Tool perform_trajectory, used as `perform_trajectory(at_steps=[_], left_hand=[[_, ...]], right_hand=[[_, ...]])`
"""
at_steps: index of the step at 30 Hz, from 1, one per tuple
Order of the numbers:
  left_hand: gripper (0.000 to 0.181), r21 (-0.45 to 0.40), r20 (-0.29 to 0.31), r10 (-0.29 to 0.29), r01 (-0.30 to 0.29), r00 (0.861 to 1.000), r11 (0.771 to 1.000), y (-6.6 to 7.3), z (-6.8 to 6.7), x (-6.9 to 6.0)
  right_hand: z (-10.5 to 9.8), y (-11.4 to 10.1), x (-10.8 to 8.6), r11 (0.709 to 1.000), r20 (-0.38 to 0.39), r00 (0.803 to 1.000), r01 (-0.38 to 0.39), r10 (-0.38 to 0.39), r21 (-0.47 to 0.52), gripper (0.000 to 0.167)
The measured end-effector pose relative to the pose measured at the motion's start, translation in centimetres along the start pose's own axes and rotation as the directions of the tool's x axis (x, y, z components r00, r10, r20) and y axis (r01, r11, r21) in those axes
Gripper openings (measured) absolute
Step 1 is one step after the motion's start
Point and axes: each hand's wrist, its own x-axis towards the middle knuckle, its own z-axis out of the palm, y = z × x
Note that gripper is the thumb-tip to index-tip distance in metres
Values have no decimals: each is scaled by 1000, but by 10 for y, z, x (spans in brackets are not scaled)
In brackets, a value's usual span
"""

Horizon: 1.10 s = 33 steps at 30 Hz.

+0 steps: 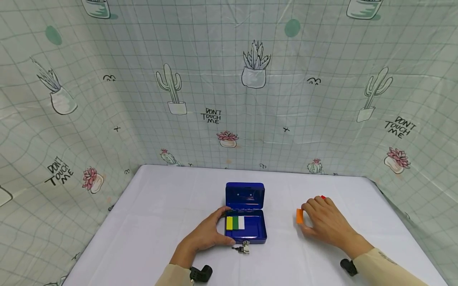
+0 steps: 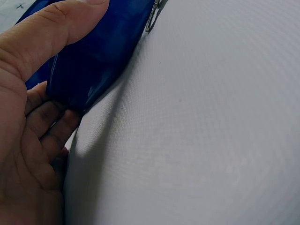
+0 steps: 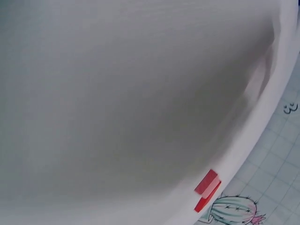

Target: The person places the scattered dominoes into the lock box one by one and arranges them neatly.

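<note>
A blue cash box [image 1: 255,225] stands on the table with its lid [image 1: 245,190] raised. Inside, along its left part, a yellow block [image 1: 229,223], a green block [image 1: 235,223] and a white block [image 1: 241,223] lie side by side. My left hand [image 1: 211,234] grips the box's left side, thumb at the front corner and fingers toward the back; the left wrist view shows the box wall [image 2: 93,61] between them. To the right of the box, my right hand [image 1: 323,220] pinches an orange block [image 1: 299,216] between thumb and fingers.
Keys [image 1: 237,249] hang from the lock [image 1: 246,247] at the box front. Something red [image 1: 323,197] shows behind my right hand; the right wrist view shows a red block [image 3: 206,183] there. White cloth [image 1: 143,222] covers the table, and a printed curtain [image 1: 229,99] surrounds it.
</note>
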Motion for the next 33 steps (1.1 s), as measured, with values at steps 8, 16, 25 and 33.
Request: perform_trajectory(at_steps=[8,16,25,33], left_hand=[[110,5,-1,1,-1,1000,1000,1,-1,0],[111,14,-1,1,-1,1000,1000,2,0,0],[111,23,-4,-2,2,1000,1000,0,1,1],[111,24,-4,-2,2,1000,1000,2,0,0]], right_hand=[[3,-10,15,1000,-3,1000,27,-27,-4,40],[2,-22,31,1000,18,1000,22,-22,-1,42],[4,-33,45,999,15,999,42,-42,0,43],[5,-51,61,998,37,998,59,-59,11,45]])
